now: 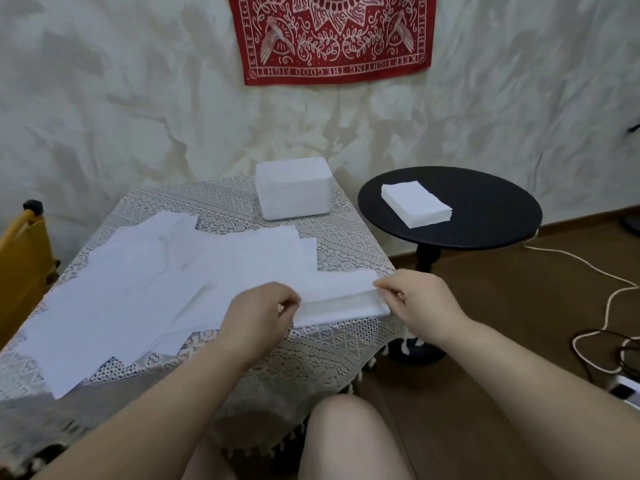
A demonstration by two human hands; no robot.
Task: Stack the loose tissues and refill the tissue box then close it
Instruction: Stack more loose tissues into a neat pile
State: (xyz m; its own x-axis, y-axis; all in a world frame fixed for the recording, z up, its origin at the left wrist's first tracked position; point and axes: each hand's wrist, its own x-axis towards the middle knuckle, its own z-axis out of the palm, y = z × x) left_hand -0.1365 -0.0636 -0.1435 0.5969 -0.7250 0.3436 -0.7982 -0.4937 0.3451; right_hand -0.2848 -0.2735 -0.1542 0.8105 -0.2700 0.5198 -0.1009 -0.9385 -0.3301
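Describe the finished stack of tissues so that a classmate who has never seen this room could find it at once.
Look right of the lace-covered table to the round black side table. The neat stack of tissues lies on its top. Unlike the loose tissues spread over the lace, it is squared up and sits alone.

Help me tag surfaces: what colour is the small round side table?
Black, clearest in the head view: round side table.

Loose white tissues [145, 292] lie spread and overlapping across my worktop. One folded tissue [341, 299] sits at the near right edge. The white tissue box [293, 188] stands at the far edge.
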